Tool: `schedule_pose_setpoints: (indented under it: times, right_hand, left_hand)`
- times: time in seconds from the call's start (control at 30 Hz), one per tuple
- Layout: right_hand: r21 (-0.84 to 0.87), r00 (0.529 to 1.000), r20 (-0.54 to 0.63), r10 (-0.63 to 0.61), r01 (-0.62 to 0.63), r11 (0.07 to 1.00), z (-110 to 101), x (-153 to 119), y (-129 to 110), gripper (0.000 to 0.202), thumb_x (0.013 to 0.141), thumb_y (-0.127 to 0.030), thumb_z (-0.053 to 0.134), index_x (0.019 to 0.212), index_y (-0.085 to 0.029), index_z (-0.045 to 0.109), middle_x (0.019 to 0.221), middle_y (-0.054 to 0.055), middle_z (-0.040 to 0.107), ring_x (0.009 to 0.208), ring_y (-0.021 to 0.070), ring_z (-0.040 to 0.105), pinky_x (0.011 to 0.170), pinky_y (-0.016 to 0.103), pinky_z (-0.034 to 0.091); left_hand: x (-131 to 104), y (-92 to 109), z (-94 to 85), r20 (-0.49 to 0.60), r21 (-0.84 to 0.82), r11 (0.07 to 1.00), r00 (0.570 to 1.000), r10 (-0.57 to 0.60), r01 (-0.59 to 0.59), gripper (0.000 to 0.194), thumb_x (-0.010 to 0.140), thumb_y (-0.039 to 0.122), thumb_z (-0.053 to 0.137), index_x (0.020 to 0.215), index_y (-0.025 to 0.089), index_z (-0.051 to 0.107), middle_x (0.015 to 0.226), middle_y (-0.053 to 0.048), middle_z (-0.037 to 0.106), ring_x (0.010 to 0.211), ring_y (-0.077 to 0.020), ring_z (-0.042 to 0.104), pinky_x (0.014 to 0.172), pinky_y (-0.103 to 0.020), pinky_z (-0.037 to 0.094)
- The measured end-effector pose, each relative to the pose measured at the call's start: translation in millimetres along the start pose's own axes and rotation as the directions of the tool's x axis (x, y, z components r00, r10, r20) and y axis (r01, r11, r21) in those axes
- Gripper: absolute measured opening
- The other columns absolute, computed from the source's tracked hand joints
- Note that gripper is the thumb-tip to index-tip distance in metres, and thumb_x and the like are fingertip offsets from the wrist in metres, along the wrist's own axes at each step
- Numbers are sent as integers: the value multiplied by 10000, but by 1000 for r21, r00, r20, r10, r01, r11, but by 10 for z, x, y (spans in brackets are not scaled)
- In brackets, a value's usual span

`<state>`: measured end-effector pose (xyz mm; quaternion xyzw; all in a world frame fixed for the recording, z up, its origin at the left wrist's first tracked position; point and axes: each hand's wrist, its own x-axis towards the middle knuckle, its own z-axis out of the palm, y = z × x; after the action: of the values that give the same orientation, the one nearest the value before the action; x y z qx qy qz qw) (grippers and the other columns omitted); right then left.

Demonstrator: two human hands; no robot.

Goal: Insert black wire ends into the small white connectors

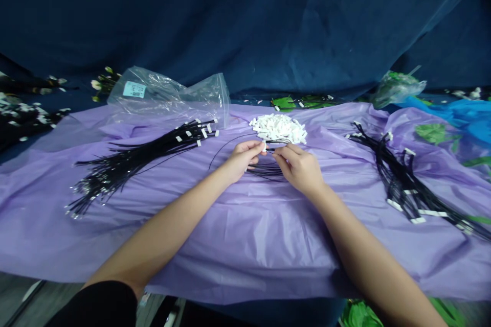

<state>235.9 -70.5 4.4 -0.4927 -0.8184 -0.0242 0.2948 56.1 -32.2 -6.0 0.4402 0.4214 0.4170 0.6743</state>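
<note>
Near the table's middle, my left hand (244, 159) pinches a small white plastic connector (264, 146) between thumb and forefinger. Close on its right, my right hand (301, 166) has thumb and fingers pressed together on a thin black wire; the wire's tip is too small to make out. More loose black wires (267, 169) lie on the cloth under both hands, partly covered by them. Just beyond the hands is a heap of white connectors (279, 127).
Bundled black cables with white connectors (141, 158) lie at left, with another bundle (402, 179) at right. A clear plastic bag (169, 94) rests behind the left one. Purple sheeting (245, 245) covers the table, and a dark blue curtain (245, 20) hangs behind. Green leaves (431, 133) lie at right.
</note>
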Motion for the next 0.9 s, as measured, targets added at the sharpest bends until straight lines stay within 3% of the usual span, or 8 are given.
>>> schedule_pose_setpoints:
  times: [0.2, 0.5, 0.9]
  right_hand:
    - [-119, 1000, 2, -20, 20, 993, -9, -10, -26, 283, 992, -318, 411, 934, -209, 665, 829, 24, 646, 679, 125, 565, 523, 273, 259]
    - [-105, 1000, -9, -11, 10, 994, -21, -9, -37, 254, 980, -302, 429, 923, -203, 656, 830, 17, 643, 685, 124, 571, 519, 275, 256]
    - [-129, 999, 33, 16, -12, 992, -19, 6, -51, 286, 995, -339, 396, 964, -211, 650, 860, 30, 647, 658, 122, 558, 510, 280, 233]
  left_hand:
    - [5, -23, 3, -6, -31, 1000, 1000, 2, -2, 391, 687, 488, 753, 902, 166, 704, 802, -8, 608, 429, 2, 318, 403, -169, 177]
    - [2, -32, 5, 15, -34, 999, 1000, 5, -4, 385, 690, 482, 752, 906, 168, 698, 813, -6, 595, 437, -1, 317, 396, -167, 183]
    - [-9, -72, 1, 7, 100, 994, 999, 51, -52, 342, 717, 462, 728, 872, 165, 665, 714, 7, 603, 430, -9, 325, 432, -171, 181]
